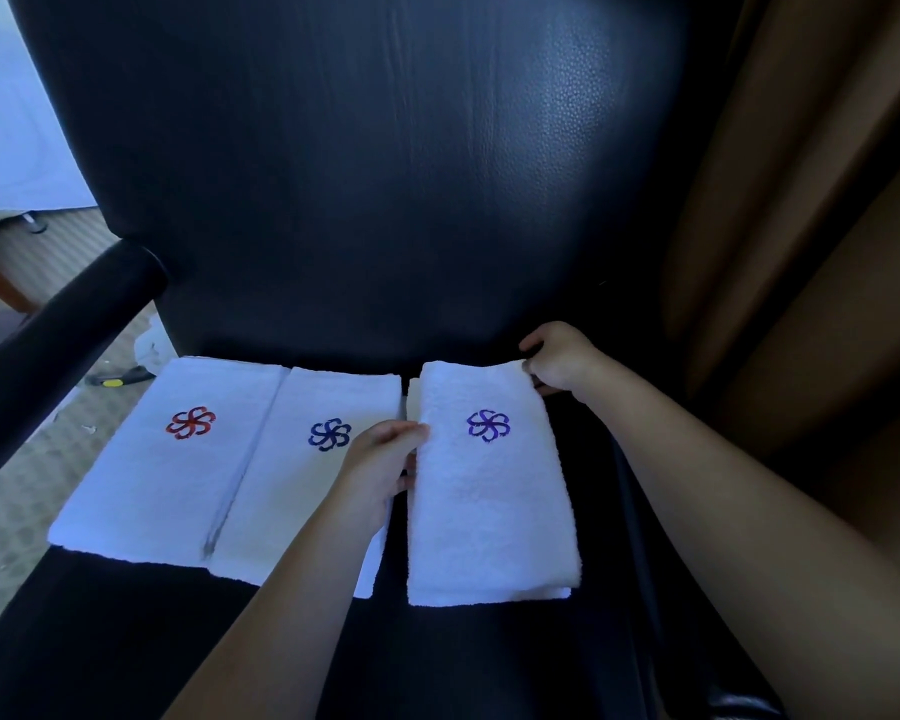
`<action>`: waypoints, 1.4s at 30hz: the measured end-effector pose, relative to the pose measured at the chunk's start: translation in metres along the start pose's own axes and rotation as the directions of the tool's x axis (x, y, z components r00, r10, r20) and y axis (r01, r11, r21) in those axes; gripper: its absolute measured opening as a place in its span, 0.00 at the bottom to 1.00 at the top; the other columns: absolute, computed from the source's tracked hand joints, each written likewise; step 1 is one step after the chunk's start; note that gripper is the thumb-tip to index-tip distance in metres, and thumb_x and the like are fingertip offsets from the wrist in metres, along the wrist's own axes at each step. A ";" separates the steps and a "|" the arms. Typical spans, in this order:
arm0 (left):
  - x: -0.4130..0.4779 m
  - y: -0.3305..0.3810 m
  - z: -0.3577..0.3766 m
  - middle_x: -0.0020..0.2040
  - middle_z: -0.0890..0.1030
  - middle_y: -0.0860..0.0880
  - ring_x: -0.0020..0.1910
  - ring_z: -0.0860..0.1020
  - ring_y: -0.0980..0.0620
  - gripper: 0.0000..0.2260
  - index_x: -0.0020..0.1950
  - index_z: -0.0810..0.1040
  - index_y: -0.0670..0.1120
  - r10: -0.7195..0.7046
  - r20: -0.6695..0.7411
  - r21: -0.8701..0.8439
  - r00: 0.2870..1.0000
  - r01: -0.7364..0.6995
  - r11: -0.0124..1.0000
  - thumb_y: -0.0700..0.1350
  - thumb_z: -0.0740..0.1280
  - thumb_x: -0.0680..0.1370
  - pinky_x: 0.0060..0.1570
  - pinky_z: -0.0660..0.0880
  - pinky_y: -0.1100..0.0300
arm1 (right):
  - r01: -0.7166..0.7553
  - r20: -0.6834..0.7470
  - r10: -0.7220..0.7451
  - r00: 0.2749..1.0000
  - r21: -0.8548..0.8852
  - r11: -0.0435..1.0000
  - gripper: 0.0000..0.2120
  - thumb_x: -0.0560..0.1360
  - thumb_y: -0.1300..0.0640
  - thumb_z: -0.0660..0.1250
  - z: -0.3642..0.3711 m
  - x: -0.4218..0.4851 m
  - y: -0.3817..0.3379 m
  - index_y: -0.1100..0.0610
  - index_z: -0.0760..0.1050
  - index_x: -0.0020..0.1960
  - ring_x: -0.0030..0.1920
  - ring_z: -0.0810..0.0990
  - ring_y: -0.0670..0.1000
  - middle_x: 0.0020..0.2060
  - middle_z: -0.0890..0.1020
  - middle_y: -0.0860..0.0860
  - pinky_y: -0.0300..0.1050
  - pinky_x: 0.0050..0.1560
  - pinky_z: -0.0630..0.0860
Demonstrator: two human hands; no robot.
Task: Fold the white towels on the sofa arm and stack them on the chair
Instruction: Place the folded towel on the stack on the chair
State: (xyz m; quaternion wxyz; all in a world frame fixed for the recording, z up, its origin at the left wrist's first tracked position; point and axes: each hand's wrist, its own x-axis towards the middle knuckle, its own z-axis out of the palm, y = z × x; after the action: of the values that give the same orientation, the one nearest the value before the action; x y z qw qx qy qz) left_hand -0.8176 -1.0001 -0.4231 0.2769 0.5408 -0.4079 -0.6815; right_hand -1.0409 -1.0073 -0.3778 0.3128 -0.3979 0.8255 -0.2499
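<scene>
Red pinwheel emblem (191, 423) on left towel (141, 491), blue emblem (329, 434) on middle towel (287, 501), purple emblem (488, 425) on right towel (489, 511)

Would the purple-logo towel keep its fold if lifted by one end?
Probably not: the purple-logo towel is soft terry in loose layers, so it would likely droop and open. Gripped at two edges by the left hand and right hand, it should hold shape better.
</scene>
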 end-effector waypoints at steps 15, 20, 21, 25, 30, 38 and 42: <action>0.000 -0.001 -0.003 0.48 0.84 0.43 0.44 0.82 0.47 0.12 0.52 0.80 0.41 0.072 0.009 0.202 0.997 -0.072 0.977 0.50 0.67 0.79 0.34 0.79 0.61 | 0.083 -0.078 -0.122 0.989 -0.385 0.919 0.14 0.76 0.67 0.62 0.010 0.016 0.008 0.62 0.77 0.61 0.58 0.78 0.57 0.59 0.79 0.57 0.45 0.57 0.76; 0.017 0.015 0.009 0.38 0.76 0.48 0.37 0.75 0.50 0.13 0.46 0.77 0.46 0.078 -0.077 0.228 0.994 -0.058 0.972 0.54 0.63 0.81 0.41 0.78 0.56 | 0.122 -0.026 -0.141 0.990 -0.370 0.921 0.18 0.76 0.68 0.60 0.014 0.015 0.009 0.60 0.74 0.65 0.60 0.77 0.57 0.62 0.77 0.58 0.44 0.59 0.74; 0.021 0.017 0.012 0.37 0.74 0.49 0.35 0.72 0.51 0.11 0.45 0.76 0.46 0.113 -0.097 0.248 0.989 -0.086 0.965 0.52 0.64 0.80 0.38 0.74 0.58 | 0.129 -0.038 -0.154 0.987 -0.373 0.919 0.18 0.76 0.68 0.60 0.014 0.016 0.010 0.60 0.74 0.65 0.59 0.77 0.57 0.61 0.77 0.58 0.44 0.59 0.74; 0.023 0.011 0.016 0.36 0.72 0.52 0.35 0.71 0.53 0.10 0.45 0.72 0.45 0.305 -0.154 0.475 0.940 -0.200 0.857 0.51 0.66 0.79 0.36 0.68 0.60 | 0.092 -0.060 -0.149 0.987 -0.552 0.829 0.16 0.77 0.65 0.61 0.016 0.011 0.010 0.61 0.71 0.64 0.58 0.77 0.58 0.60 0.75 0.58 0.47 0.54 0.76; -0.038 -0.022 -0.011 0.35 0.78 0.49 0.34 0.79 0.50 0.25 0.39 0.69 0.45 0.164 -0.001 0.678 0.986 -0.120 0.725 0.68 0.62 0.73 0.37 0.77 0.56 | 0.182 0.085 -0.163 0.983 -0.557 0.810 0.17 0.77 0.64 0.54 0.020 0.003 0.010 0.57 0.71 0.64 0.57 0.77 0.57 0.60 0.76 0.56 0.45 0.49 0.73; -0.081 -0.062 -0.023 0.45 0.78 0.50 0.43 0.81 0.51 0.15 0.51 0.73 0.46 0.029 0.092 0.608 0.995 -0.080 0.790 0.53 0.72 0.73 0.43 0.81 0.53 | 0.210 0.126 -0.169 0.978 -0.600 0.772 0.17 0.77 0.61 0.53 0.027 -0.003 0.012 0.52 0.73 0.62 0.57 0.77 0.57 0.60 0.78 0.54 0.46 0.52 0.74; -0.076 -0.064 -0.026 0.47 0.79 0.50 0.42 0.77 0.54 0.12 0.52 0.73 0.49 0.089 0.082 0.589 0.993 -0.120 0.799 0.51 0.72 0.74 0.44 0.75 0.60 | 0.163 0.075 -0.149 0.986 -0.623 0.765 0.16 0.77 0.63 0.53 0.026 -0.008 0.013 0.55 0.71 0.63 0.58 0.77 0.58 0.60 0.77 0.56 0.47 0.52 0.74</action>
State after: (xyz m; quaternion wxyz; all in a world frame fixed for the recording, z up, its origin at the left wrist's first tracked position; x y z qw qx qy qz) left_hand -0.7682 -0.9114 -0.4409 0.1211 0.5597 -0.6360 -0.5173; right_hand -1.0251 -0.9972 -0.4014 0.1495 -0.5489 0.8222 0.0182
